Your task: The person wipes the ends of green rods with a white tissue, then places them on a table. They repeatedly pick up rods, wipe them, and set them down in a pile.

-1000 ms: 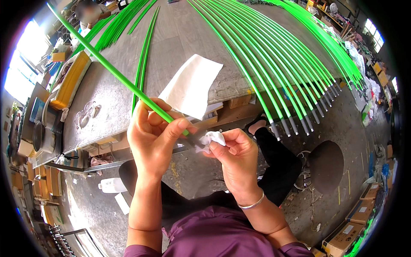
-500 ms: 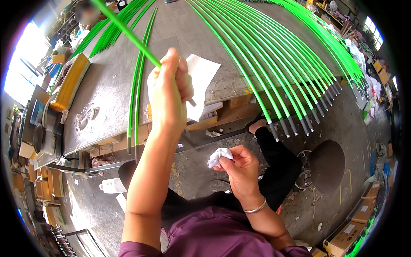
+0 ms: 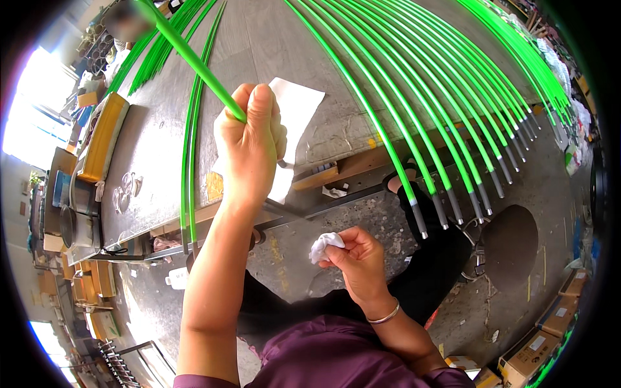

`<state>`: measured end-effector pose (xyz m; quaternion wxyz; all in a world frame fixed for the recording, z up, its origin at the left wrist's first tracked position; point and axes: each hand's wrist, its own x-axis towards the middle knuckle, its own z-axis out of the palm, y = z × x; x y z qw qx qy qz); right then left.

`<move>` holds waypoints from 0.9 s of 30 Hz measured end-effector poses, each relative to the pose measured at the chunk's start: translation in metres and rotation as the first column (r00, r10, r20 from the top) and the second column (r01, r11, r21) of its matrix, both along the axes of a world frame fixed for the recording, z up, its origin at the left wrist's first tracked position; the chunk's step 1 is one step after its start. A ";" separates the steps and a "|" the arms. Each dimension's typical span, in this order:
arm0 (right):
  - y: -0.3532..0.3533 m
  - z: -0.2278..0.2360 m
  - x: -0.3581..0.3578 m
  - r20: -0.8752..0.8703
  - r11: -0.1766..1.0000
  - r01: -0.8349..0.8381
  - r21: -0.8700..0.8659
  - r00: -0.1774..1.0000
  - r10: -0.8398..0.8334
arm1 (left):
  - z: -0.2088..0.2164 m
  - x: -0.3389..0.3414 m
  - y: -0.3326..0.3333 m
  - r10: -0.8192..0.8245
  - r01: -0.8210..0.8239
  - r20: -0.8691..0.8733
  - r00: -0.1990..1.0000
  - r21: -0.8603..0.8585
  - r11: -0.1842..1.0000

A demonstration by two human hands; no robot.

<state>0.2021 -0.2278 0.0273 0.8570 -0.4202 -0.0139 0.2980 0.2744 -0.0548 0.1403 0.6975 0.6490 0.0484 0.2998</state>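
My left hand (image 3: 249,145) is closed in a fist around a green rod (image 3: 200,68), thumb on top. The rod slants up to the far left, and its grey end pokes out below the fist. Under that hand lies a white paper sheet (image 3: 299,107) at the table's near edge. Lower and to the right, my right hand (image 3: 359,260) pinches a crumpled white cloth (image 3: 325,247) between thumb and fingers, apart from the rod. Several green rods with grey ends (image 3: 371,111) lie fanned out to the right, their ends past the edge. Two more rods (image 3: 192,161) lie left of my left forearm.
The grey table (image 3: 152,161) spans the far side. Bundled green rods (image 3: 527,52) lie at the far right, others at the far left. A yellow-sided box (image 3: 107,139) sits on the left. A dark round stool (image 3: 511,249) stands at the right, cardboard boxes (image 3: 530,359) at lower right.
My left fist has turned so its thumb side shows more, still around the rod. My right hand stays at nearly the same place with the cloth. The whole view has shifted slightly.
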 end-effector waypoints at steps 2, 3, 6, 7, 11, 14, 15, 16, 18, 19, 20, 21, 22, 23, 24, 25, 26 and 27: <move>0.003 -0.003 0.005 -0.006 1.000 -0.004 -0.006 1.000 0.004 | -0.002 -0.003 -0.002 0.021 -0.021 0.009 1.000 0.038 0.999; 0.004 -0.004 0.007 -0.010 1.000 -0.004 -0.009 1.000 0.004 | -0.004 -0.005 -0.003 0.029 -0.030 0.013 0.999 0.057 0.998; 0.007 -0.006 0.013 -0.050 1.000 0.007 -0.015 0.999 -0.008 | -0.009 -0.006 -0.005 0.030 -0.031 0.053 0.998 0.032 0.999; 0.008 -0.005 0.016 -0.032 1.000 0.001 -0.027 0.999 -0.002 | -0.007 -0.007 -0.006 0.029 -0.030 0.072 0.997 0.015 0.999; 0.011 0.003 0.019 0.006 1.000 -0.004 -0.031 1.000 0.004 | -0.018 -0.002 -0.007 0.071 -0.084 0.077 0.994 0.175 0.981; 0.010 0.019 0.016 -0.061 1.000 0.002 -0.006 0.998 -0.003 | -0.011 -0.003 0.002 0.060 -0.053 0.053 0.997 -0.117 0.992; 0.009 0.025 0.016 -0.096 1.000 0.003 0.001 0.995 -0.003 | -0.008 -0.005 0.006 0.062 -0.049 0.060 0.996 -0.202 0.978; 0.008 0.027 0.015 -0.092 1.000 0.017 0.025 0.996 -0.015 | 0.000 -0.011 0.009 0.044 -0.021 0.088 0.995 -0.247 0.969; 0.005 0.027 0.011 -0.094 0.996 0.043 0.074 0.995 -0.036 | 0.014 -0.028 0.016 -0.063 0.116 0.184 0.981 -0.294 0.949; 0.005 0.030 0.009 -0.089 0.996 0.052 0.076 0.995 -0.045 | 0.021 -0.037 0.017 -0.104 0.172 0.234 0.967 -0.295 0.940; 0.004 0.033 0.007 -0.084 0.995 0.060 0.078 0.995 -0.053 | 0.021 -0.046 0.021 -0.188 0.265 0.270 0.944 -0.282 0.922; 0.003 0.036 0.005 -0.079 0.994 0.068 0.080 0.995 -0.061 | 0.020 -0.055 0.018 -0.206 0.278 0.253 0.945 -0.294 0.914; 0.003 0.037 0.003 -0.072 0.993 0.043 0.111 0.997 -0.036 | 0.020 -0.065 0.016 -0.222 0.289 0.238 0.946 -0.303 0.908; 0.004 0.036 0.001 -0.064 0.990 0.019 0.141 0.998 -0.010 | 0.019 -0.075 0.014 -0.238 0.300 0.224 0.945 -0.312 0.901; 0.004 0.038 0.000 -0.055 0.985 -0.005 0.171 0.998 0.014 | 0.020 -0.085 0.013 -0.264 0.326 0.227 0.937 -0.304 0.895; 0.004 0.039 -0.003 -0.037 0.984 -0.008 0.178 0.999 0.015 | 0.017 -0.095 0.011 -0.270 0.331 0.227 0.936 -0.299 0.895; 0.004 0.041 -0.006 -0.018 0.983 -0.011 0.186 1.000 0.015 | 0.015 -0.104 0.009 -0.277 0.336 0.226 0.934 -0.295 0.894; 0.004 0.043 -0.008 0.000 0.981 -0.014 0.193 1.000 0.015 | 0.014 -0.111 0.007 -0.284 0.342 0.225 0.932 -0.290 0.894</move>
